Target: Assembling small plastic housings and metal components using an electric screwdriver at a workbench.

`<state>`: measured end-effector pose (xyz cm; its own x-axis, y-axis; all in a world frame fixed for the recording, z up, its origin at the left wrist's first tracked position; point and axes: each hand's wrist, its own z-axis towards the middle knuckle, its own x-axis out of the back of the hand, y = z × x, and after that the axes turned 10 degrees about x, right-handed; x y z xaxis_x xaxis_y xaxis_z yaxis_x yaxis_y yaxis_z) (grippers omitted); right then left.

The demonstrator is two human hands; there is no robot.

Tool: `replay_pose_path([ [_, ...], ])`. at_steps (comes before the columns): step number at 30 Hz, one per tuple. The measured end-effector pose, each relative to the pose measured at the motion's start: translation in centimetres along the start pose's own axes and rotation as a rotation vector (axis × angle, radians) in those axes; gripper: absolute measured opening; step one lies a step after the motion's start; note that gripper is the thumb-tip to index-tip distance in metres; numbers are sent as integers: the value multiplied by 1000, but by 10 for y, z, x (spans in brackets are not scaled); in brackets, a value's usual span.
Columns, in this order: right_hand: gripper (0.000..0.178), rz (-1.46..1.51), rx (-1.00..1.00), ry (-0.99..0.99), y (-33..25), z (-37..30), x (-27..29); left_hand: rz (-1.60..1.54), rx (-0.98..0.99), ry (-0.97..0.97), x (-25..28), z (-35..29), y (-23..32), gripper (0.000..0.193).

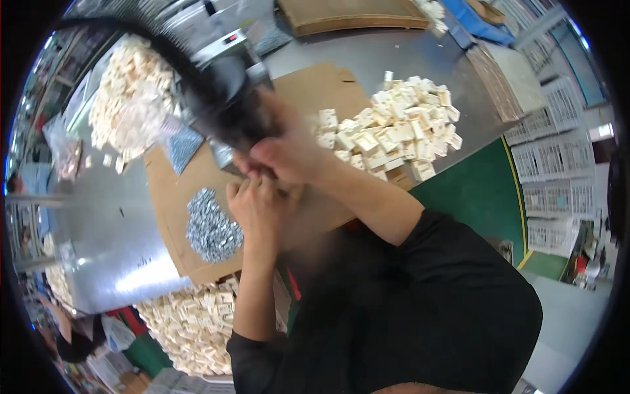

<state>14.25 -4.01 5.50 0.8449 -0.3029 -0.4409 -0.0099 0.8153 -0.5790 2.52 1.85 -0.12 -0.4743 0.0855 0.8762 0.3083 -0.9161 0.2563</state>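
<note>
My right hand is wrapped round a black electric screwdriver, blurred, with a dark cord running off to the upper left. Just below it, my left hand is closed, its fingers curled under the tool's lower end. Whatever the left fingers hold is hidden. Beside the left hand, a heap of small silver metal pieces, seemingly screws, lies on a brown cardboard sheet. To the right of my right hand is a pile of cream plastic blocks.
Behind the tool stands a metal device with a red display. More cream parts are heaped at the far left and in a container below the table edge. A shallow brown tray lies at the back. Another person is at lower left.
</note>
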Motion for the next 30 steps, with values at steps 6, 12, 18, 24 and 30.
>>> replay_pose_path([
  [6,51,-185,-104,-122,-17,8,2,18,55,8,3,1,18,33],
  [12,60,-441,3,-163,-42,6,21,10,-5,99,11,-1,6,37],
  [18,42,-1667,-176,-118,-143,-19,122,155,466,124,87,-96,-69,40],
  [24,27,-1727,-568,-250,-159,-49,158,670,960,-137,149,-208,-128,48],
  [30,21,-1800,-464,-345,-154,-49,159,-60,676,-20,115,-148,-72,21],
])
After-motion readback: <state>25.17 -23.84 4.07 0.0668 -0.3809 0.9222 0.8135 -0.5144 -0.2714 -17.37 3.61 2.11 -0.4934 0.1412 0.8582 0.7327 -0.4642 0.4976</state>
